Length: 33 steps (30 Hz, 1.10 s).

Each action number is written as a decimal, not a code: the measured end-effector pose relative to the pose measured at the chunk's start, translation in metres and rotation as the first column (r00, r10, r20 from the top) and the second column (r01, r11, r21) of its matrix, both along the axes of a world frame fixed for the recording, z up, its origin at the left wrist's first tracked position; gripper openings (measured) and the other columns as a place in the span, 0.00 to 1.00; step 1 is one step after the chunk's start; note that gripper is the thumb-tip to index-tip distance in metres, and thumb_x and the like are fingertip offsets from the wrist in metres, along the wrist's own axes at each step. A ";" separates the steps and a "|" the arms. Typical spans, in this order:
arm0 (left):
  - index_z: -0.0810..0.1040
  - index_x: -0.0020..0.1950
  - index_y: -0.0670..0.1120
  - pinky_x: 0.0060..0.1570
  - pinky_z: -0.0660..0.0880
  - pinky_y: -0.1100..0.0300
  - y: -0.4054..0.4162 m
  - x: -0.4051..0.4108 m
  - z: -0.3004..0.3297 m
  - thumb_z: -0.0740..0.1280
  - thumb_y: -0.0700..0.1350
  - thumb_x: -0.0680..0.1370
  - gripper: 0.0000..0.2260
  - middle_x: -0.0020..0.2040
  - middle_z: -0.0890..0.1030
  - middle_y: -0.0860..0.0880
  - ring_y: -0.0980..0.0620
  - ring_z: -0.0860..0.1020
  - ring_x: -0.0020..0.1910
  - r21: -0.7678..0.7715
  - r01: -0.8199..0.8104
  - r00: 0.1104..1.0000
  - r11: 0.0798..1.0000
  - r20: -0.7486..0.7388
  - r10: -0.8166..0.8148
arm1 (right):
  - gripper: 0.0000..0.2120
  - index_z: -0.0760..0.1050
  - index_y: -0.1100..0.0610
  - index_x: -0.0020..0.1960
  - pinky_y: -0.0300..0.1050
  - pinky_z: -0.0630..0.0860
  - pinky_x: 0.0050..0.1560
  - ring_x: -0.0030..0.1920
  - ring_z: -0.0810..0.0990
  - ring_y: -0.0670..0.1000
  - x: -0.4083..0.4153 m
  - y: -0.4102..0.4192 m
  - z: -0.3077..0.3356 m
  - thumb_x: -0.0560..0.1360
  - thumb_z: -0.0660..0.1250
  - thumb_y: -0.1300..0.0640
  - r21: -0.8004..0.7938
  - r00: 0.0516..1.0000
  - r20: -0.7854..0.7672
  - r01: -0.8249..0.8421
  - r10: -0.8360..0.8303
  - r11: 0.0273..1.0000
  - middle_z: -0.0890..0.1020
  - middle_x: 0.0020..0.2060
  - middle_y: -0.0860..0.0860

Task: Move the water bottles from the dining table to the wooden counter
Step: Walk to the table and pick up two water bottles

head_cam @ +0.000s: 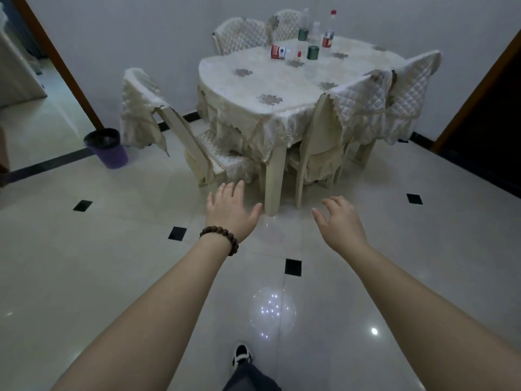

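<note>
A pale tiled floor (112, 277) spreads under a dining table whose cloth-covered tabletop (282, 88) is ringed by covered chairs (363, 103), with a purple bin (108, 149) off its left side. Near the tabletop's far edge stand three upright water bottles (313, 42), and a fourth bottle (284, 52) lies on its side just left of them. Both bare hands reach forward over the floor, well short of the table, each grip released: the left hand (229, 211), with a bead bracelet (220, 238) on its wrist, and the right hand (339, 220) hold nothing.

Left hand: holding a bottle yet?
No, the left hand is open over the floor, and the water bottles stand on the dining table.
</note>
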State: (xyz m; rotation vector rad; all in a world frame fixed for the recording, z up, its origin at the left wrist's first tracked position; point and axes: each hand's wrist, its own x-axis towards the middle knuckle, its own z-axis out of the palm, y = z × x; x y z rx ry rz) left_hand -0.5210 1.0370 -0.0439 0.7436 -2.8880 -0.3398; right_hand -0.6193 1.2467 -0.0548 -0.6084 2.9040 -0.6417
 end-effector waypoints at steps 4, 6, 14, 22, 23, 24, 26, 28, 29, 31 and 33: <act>0.58 0.76 0.48 0.73 0.52 0.45 -0.071 -0.059 0.005 0.57 0.61 0.77 0.31 0.75 0.62 0.47 0.47 0.56 0.75 -0.003 0.028 0.999 1.000 -0.017 -0.028 | 0.25 0.67 0.59 0.71 0.52 0.59 0.73 0.73 0.61 0.56 -0.054 -0.076 0.010 0.80 0.57 0.45 -0.016 0.999 -0.012 0.031 -0.031 0.999 0.69 0.70 0.55; 0.59 0.75 0.48 0.73 0.53 0.46 -0.100 -0.087 0.009 0.57 0.61 0.77 0.30 0.74 0.64 0.48 0.47 0.57 0.75 -0.010 0.039 0.999 0.999 -0.031 -0.040 | 0.24 0.68 0.59 0.70 0.51 0.59 0.72 0.73 0.61 0.56 -0.079 -0.105 0.016 0.80 0.58 0.46 -0.018 0.999 -0.032 0.035 -0.035 0.999 0.70 0.69 0.56; 0.59 0.76 0.48 0.73 0.53 0.45 -0.180 -0.197 0.006 0.57 0.62 0.77 0.31 0.74 0.63 0.47 0.48 0.58 0.74 0.010 0.057 0.998 0.998 -0.030 -0.057 | 0.23 0.71 0.62 0.68 0.51 0.59 0.71 0.71 0.64 0.58 -0.184 -0.172 0.022 0.79 0.61 0.49 -0.035 0.992 -0.088 0.087 -0.090 0.996 0.72 0.67 0.59; 0.57 0.76 0.47 0.73 0.53 0.45 -0.238 -0.340 -0.008 0.56 0.62 0.78 0.31 0.75 0.62 0.47 0.48 0.56 0.75 0.006 0.105 0.994 0.994 -0.042 -0.104 | 0.23 0.70 0.60 0.69 0.51 0.58 0.73 0.73 0.61 0.57 -0.327 -0.233 0.005 0.79 0.60 0.47 -0.055 0.987 -0.088 0.127 -0.132 0.990 0.71 0.69 0.56; 0.57 0.76 0.47 0.73 0.53 0.45 -0.246 -0.364 -0.008 0.56 0.62 0.78 0.31 0.75 0.62 0.47 0.48 0.56 0.75 0.005 0.108 0.993 0.994 -0.038 -0.108 | 0.24 0.69 0.59 0.69 0.51 0.59 0.73 0.73 0.61 0.56 -0.348 -0.240 0.005 0.79 0.60 0.47 -0.057 0.987 -0.081 0.133 -0.138 0.989 0.70 0.69 0.56; 0.58 0.76 0.47 0.73 0.54 0.45 -0.254 -0.387 -0.007 0.56 0.62 0.78 0.31 0.75 0.62 0.47 0.48 0.56 0.75 0.003 0.113 0.993 0.994 -0.034 -0.113 | 0.24 0.69 0.59 0.70 0.52 0.59 0.73 0.73 0.61 0.56 -0.369 -0.248 0.005 0.79 0.59 0.47 -0.058 0.988 -0.070 0.137 -0.141 0.989 0.70 0.70 0.56; 0.58 0.76 0.47 0.73 0.54 0.45 -0.270 -0.434 -0.001 0.56 0.61 0.77 0.31 0.74 0.63 0.47 0.47 0.58 0.75 0.004 0.125 0.992 0.992 -0.026 -0.124 | 0.24 0.68 0.59 0.70 0.52 0.59 0.73 0.73 0.61 0.56 -0.412 -0.262 0.009 0.79 0.59 0.47 -0.061 0.988 -0.049 0.144 -0.147 0.988 0.69 0.70 0.56; 0.57 0.76 0.47 0.72 0.55 0.45 -0.287 -0.478 0.006 0.56 0.61 0.78 0.31 0.75 0.63 0.47 0.47 0.58 0.74 0.011 0.133 0.991 0.991 -0.012 -0.133 | 0.24 0.68 0.59 0.70 0.51 0.59 0.72 0.72 0.61 0.57 -0.453 -0.274 0.014 0.79 0.58 0.47 -0.059 0.986 -0.036 0.163 -0.165 0.985 0.69 0.70 0.56; 0.57 0.76 0.47 0.72 0.55 0.45 -0.296 -0.497 0.009 0.56 0.61 0.78 0.31 0.75 0.62 0.46 0.47 0.57 0.75 0.008 0.134 0.991 0.991 -0.006 -0.134 | 0.24 0.68 0.58 0.71 0.51 0.59 0.71 0.72 0.62 0.57 -0.473 -0.280 0.016 0.79 0.58 0.47 -0.054 0.985 -0.030 0.170 -0.171 0.984 0.69 0.70 0.56; 0.57 0.76 0.47 0.72 0.55 0.45 -0.313 -0.532 0.012 0.56 0.61 0.78 0.31 0.75 0.62 0.46 0.47 0.58 0.75 -0.017 0.137 0.991 0.990 -0.005 -0.137 | 0.24 0.67 0.58 0.71 0.52 0.59 0.71 0.72 0.62 0.56 -0.507 -0.291 0.020 0.80 0.58 0.47 -0.050 0.983 -0.025 0.178 -0.180 0.983 0.68 0.71 0.56; 0.57 0.76 0.47 0.72 0.56 0.45 -0.327 -0.560 0.013 0.56 0.61 0.78 0.31 0.74 0.63 0.46 0.47 0.58 0.75 -0.019 0.139 0.990 0.990 -0.003 -0.139 | 0.24 0.67 0.58 0.71 0.52 0.59 0.71 0.72 0.62 0.56 -0.536 -0.302 0.020 0.80 0.58 0.47 -0.041 0.983 -0.016 0.180 -0.181 0.983 0.68 0.71 0.56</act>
